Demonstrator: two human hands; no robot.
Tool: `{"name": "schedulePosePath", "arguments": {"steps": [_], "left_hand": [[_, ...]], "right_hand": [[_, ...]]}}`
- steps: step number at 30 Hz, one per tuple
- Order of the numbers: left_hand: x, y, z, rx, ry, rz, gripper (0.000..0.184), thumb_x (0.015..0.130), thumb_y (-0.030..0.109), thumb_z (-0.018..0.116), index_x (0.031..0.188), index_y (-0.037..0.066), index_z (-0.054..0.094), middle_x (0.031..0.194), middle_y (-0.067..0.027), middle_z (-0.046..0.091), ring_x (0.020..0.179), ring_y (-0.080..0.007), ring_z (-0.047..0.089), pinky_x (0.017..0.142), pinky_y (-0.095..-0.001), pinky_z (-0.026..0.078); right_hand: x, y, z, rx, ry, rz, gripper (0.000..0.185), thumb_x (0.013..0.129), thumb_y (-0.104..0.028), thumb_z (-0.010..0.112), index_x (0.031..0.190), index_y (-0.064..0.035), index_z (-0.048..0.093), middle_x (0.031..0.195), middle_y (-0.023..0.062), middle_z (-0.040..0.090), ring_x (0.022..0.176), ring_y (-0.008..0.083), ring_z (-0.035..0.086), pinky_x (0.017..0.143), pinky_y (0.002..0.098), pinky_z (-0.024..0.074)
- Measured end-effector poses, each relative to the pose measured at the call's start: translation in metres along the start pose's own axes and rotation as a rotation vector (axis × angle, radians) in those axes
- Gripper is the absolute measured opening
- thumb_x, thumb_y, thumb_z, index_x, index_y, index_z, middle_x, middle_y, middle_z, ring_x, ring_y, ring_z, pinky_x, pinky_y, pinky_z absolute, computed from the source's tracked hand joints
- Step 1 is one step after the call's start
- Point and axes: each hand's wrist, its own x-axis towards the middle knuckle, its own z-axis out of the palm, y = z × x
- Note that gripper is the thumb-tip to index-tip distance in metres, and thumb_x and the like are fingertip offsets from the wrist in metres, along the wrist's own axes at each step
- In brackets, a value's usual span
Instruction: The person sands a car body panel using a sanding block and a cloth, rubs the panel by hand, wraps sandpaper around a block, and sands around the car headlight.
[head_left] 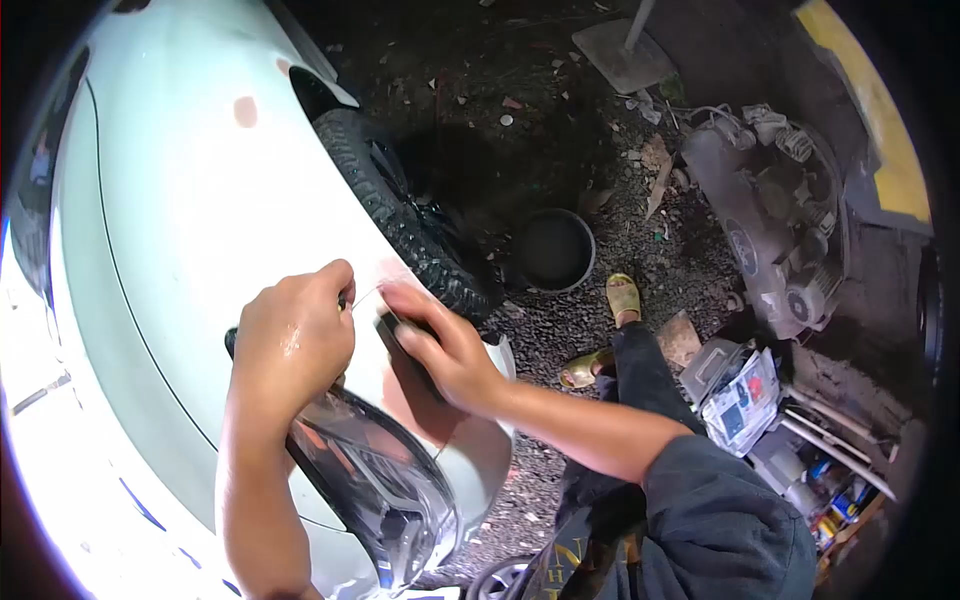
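My left hand (298, 335) is closed in a fist above the fender of a white car (200, 210). It grips a dark-handled tool (232, 342), whose end sticks out past the fist; a thin pale edge shows between the two hands. Fingers bent, my right hand (445, 350) holds a dark flat piece (412, 365) close to the fender. Most of both held things is hidden by my fingers. Below the hands lies a brownish patch (405, 400) on the paintwork, beside the headlight (385, 480). A smaller brown spot (245, 112) sits higher on the panel.
A tyre (385, 205) stands in the wheel arch. On the gravel are a round dark bucket (555, 252), a dusty compressor-like machine (765, 225) and a metal base plate (625, 57) with a pole. Newspaper (742, 405) and assorted supplies lie at lower right, near my sandalled feet.
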Motion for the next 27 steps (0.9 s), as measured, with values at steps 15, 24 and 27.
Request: {"name": "schedulePosePath", "arguments": {"steps": [15, 24, 27], "left_hand": [[0.001, 0.017, -0.006, 0.001, -0.048, -0.095, 0.017, 0.09, 0.019, 0.066, 0.1, 0.005, 0.065, 0.091, -0.0212, 0.072, 0.09, -0.0438, 0.069, 0.081, -0.0499, 0.053], [0.001, 0.013, -0.005, -0.022, -0.049, -0.078, 0.019, 0.09, 0.02, 0.067, 0.1, 0.004, 0.065, 0.09, -0.0214, 0.072, 0.089, -0.0437, 0.068, 0.08, -0.0499, 0.052], [0.0, 0.016, -0.006, 0.006, -0.049, -0.079, 0.015, 0.091, 0.018, 0.067, 0.1, 0.005, 0.065, 0.09, -0.0198, 0.072, 0.088, -0.042, 0.069, 0.08, -0.0502, 0.053]], "right_hand": [[0.086, 0.037, -0.008, 0.144, 0.014, 0.04, 0.042, 0.099, -0.014, 0.06, 0.138, 0.0045, 0.059, 0.144, 0.0166, 0.062, 0.135, 0.0229, 0.056, 0.116, 0.0358, 0.0404], [0.009, 0.011, -0.006, 0.048, -0.037, -0.073, 0.039, 0.098, -0.009, 0.059, 0.135, 0.0015, 0.061, 0.147, 0.0191, 0.059, 0.143, 0.0322, 0.051, 0.121, 0.041, 0.0361], [0.084, 0.041, -0.016, 0.062, 0.054, 0.087, 0.041, 0.1, -0.013, 0.06, 0.138, 0.0052, 0.059, 0.144, 0.0176, 0.062, 0.134, 0.0236, 0.057, 0.115, 0.0353, 0.0413]]}}
